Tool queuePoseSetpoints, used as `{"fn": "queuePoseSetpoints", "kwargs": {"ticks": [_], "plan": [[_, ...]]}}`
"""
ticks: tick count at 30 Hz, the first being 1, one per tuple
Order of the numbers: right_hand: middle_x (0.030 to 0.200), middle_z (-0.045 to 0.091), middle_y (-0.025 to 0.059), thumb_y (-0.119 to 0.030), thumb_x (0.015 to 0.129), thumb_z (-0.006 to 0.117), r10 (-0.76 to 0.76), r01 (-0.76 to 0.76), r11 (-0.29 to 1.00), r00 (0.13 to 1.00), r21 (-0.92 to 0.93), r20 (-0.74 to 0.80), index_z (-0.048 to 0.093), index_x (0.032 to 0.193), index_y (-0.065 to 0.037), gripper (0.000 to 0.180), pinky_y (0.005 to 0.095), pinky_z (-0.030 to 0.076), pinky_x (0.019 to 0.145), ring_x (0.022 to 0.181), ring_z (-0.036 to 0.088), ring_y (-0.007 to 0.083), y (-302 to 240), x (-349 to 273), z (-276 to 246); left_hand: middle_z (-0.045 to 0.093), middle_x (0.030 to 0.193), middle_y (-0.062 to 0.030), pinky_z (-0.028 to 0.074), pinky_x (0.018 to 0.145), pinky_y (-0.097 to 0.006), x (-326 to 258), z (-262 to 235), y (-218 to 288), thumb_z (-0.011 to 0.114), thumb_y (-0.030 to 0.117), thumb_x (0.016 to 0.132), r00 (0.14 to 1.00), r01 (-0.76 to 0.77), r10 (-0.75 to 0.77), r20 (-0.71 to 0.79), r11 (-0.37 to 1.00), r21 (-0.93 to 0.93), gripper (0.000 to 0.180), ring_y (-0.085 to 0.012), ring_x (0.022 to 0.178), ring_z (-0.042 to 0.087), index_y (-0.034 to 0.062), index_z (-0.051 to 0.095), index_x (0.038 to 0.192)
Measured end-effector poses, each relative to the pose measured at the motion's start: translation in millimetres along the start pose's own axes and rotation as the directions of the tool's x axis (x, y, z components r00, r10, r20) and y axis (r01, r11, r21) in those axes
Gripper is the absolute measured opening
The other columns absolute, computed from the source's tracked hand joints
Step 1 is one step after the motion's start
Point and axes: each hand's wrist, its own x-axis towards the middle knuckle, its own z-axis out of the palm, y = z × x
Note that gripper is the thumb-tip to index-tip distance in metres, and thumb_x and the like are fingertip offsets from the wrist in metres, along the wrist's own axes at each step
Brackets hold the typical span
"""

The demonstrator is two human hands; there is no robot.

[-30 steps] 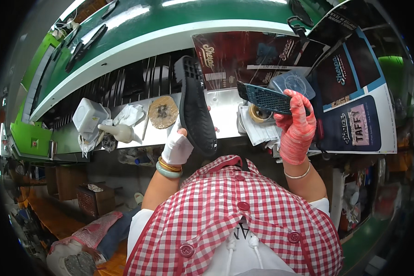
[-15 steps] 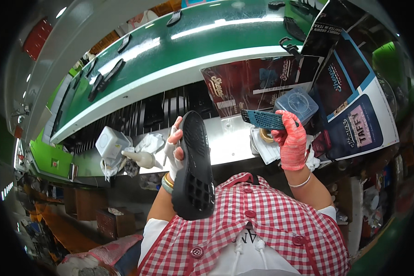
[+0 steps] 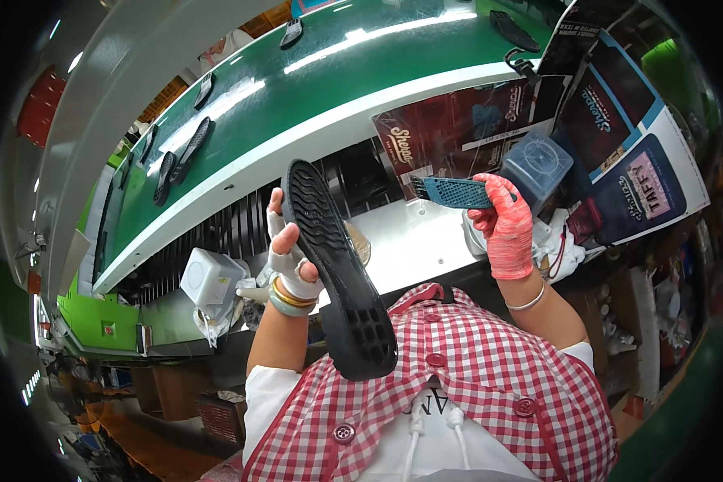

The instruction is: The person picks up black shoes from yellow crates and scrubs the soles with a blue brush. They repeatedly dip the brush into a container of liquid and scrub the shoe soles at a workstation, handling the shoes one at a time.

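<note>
black sole (image 3: pixel 333 253) slants over the bench edge, its near end in front of our checked apron (image 3: pixel 474 361). our left hand (image 3: pixel 292 255) grips its left side; our right hand (image 3: pixel 504 233) pinches a blue perforated tool (image 3: pixel 458 193), well apart from it. we judge a steady sole and fingertips clear of its upturned face serve us best.

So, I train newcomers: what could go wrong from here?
The black sole seems held along one edge by the left hand, so it might slip. The bangles beside it could scuff it. The blue tool in the right hand appears near the clear plastic box and might knock it.
</note>
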Motion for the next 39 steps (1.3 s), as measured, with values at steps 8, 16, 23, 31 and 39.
{"fn": "queuePoseSetpoints", "kwargs": {"ticks": [8, 16, 23, 31, 39], "plan": [[0.078, 0.060, 0.0048, -0.020, 0.092, 0.054, 0.005, -0.006, 1.000, 0.999, -0.024, -0.038, 0.060, 0.101, -0.002, 0.021, 0.0177, 0.042, 0.049, 0.058, 0.057, 0.0097, 24, 0, 23, 0.015, 0.143, -0.0228, 0.052, 0.088, -0.040, -7, -52, -24, 0.058, 0.040, 0.087, 0.997, -0.059, 0.058, 0.055, 0.998, 0.017, 0.053, -0.0362, 0.124, 0.039, 0.0258, 0.034, 0.131], [0.079, 0.060, 0.0039, -0.020, 0.092, 0.053, -0.026, 0.012, 0.997, 0.983, -0.077, -0.184, 0.059, 0.101, -0.003, 0.020, 0.0166, 0.041, 0.048, 0.058, 0.056, 0.0081, 32, -4, 10, 0.042, 0.129, -0.0143, 0.034, 0.101, -0.038, -1, -27, -24, 0.073, 0.008, 0.067, 0.867, 0.488, -0.498, 0.002, 0.848, -0.208, 0.082, -0.0260, 0.121, 0.043, 0.0065, 0.030, 0.136], [0.076, 0.058, 0.0033, -0.021, 0.093, 0.053, -0.100, 0.075, 0.994, 0.932, -0.086, -0.348, 0.057, 0.100, -0.002, 0.021, 0.0180, 0.038, 0.042, 0.053, 0.052, 0.0093, 23, -16, -40, 0.054, 0.116, -0.0111, 0.038, 0.100, -0.051, 63, -14, -48, 0.062, 0.037, 0.081, 0.742, 0.404, -0.655, 0.143, 0.266, -0.875, 0.063, -0.0289, 0.104, 0.056, 0.0055, 0.037, 0.130], [0.075, 0.057, 0.0035, -0.023, 0.092, 0.053, -0.124, 0.060, 0.976, 0.942, -0.208, -0.313, 0.056, 0.103, -0.002, 0.024, 0.0187, 0.037, 0.042, 0.053, 0.051, 0.0096, 31, -10, -27, 0.056, 0.107, -0.0056, 0.046, 0.082, -0.040, 171, 40, -131, 0.061, 0.036, 0.085, 0.361, 0.759, -0.818, 0.447, -0.021, -0.651, 0.049, -0.0215, 0.094, 0.057, 0.0113, 0.041, 0.121], [0.078, 0.057, 0.0038, -0.026, 0.089, 0.056, -0.035, -0.003, 0.997, 0.872, -0.075, -0.488, 0.055, 0.102, -0.005, 0.025, 0.0162, 0.035, 0.037, 0.052, 0.050, 0.0084, 40, -23, -79, 0.059, 0.109, -0.0191, 0.044, 0.090, -0.041, 141, -184, -178, 0.053, 0.040, 0.083, 0.909, 0.371, -0.343, -0.235, 0.415, 0.831, 0.047, -0.0365, 0.102, 0.055, -0.0002, 0.058, 0.107]]}}
